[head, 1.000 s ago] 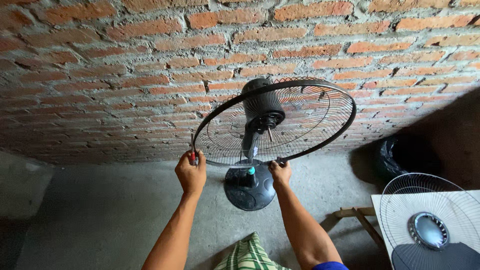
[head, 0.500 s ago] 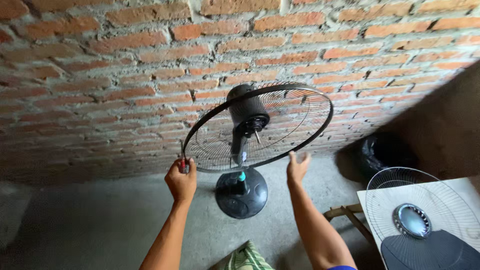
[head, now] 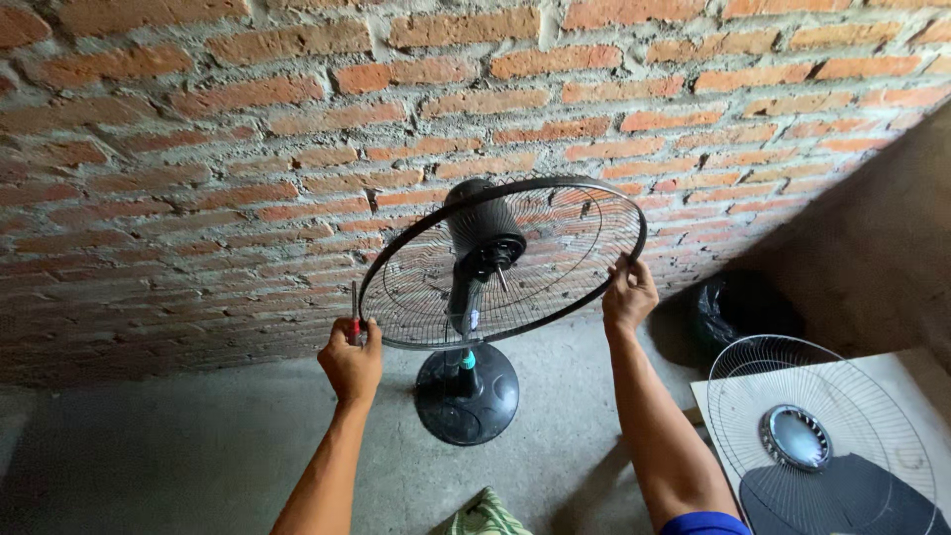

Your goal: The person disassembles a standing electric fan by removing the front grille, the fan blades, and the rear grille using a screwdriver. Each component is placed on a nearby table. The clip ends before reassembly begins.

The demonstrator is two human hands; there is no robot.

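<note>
Head view: I note the left hand [head: 351, 363] clenched on the fan guard's [head: 500, 263] lower-left rim, pinching a red screwdriver [head: 354, 315]; right hand [head: 628, 295] grasps its right rim. The fan stands on its base [head: 466, 394] before the brick wall [head: 248, 129]; spare grille [head: 817, 436] on the table [head: 916, 381], black bag [head: 738, 307] closed.

Two hands are in view — the left hand [head: 351, 365] and the right hand [head: 628, 295]. One standing fan [head: 474, 297] with one round base [head: 467, 393]. Two wire guards — one rear guard [head: 555, 248] on the fan, one front guard [head: 822, 436] lying apart. One screwdriver [head: 354, 319]. One black bag [head: 738, 307]. One brick wall [head: 248, 129].
</note>
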